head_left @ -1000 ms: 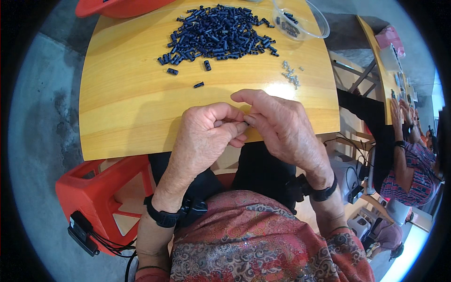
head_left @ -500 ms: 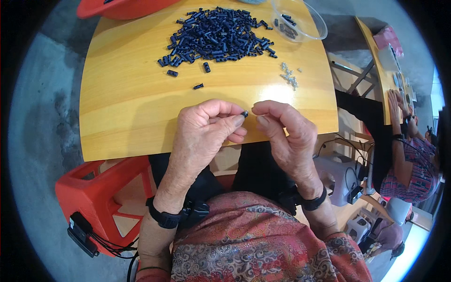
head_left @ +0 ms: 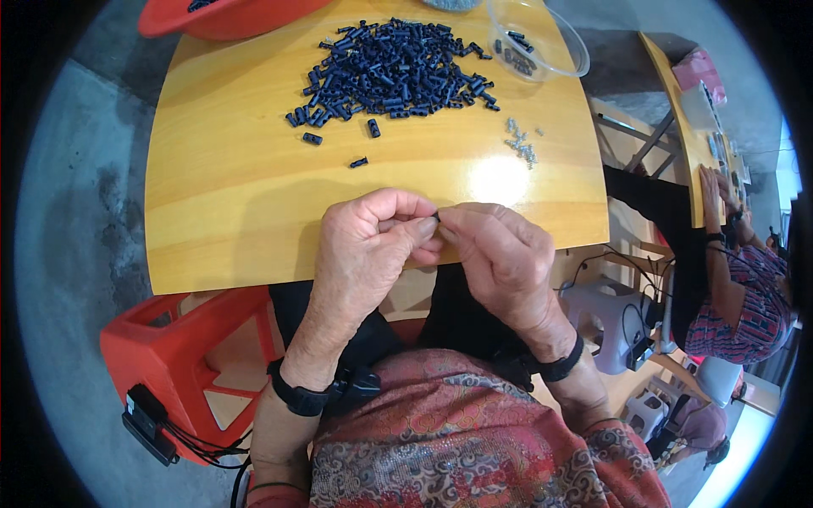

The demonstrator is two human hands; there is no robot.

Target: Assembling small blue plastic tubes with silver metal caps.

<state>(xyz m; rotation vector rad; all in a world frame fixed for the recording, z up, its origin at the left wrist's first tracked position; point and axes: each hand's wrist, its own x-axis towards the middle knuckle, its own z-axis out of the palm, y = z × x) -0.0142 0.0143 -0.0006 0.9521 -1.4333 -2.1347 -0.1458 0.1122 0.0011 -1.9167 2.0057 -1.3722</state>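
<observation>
Clear plastic bowl (head_left: 542, 38) at 1 o'clock on the wooden bench (head_left: 237, 195), a few dark small pieces lying in its bottom. Red basin (head_left: 229, 15) at the 11 o'clock corner, cut off by the frame; something dark shows inside, kind unclear. Loose heap of dark blue tube pieces (head_left: 394, 72) spread at 12 o'clock between the two, with three or four strays toward the middle. Small cluster of pale metal bits (head_left: 522, 146) at 2 o'clock, apart from the heap. Near edge of the bench runs just beneath the hands; broad bare wood between hands and heap, and more off to 9 o'clock. Red plastic crate (head_left: 169, 356) on the floor at 8 o'clock, below the bench edge. Left hand (head_left: 368, 245) curled, thumb and forefinger pinching a small dark piece (head_left: 437, 218); right hand (head_left: 500, 254) meets it fingertip to fingertip, pinching the same piece from the other side. The piece sits over the near edge of the bench, mostly hidden by fingertips; its long axis cannot be told. Another person (head_left: 737, 279) works at a second bench at 3 o'clock, well apart.
</observation>
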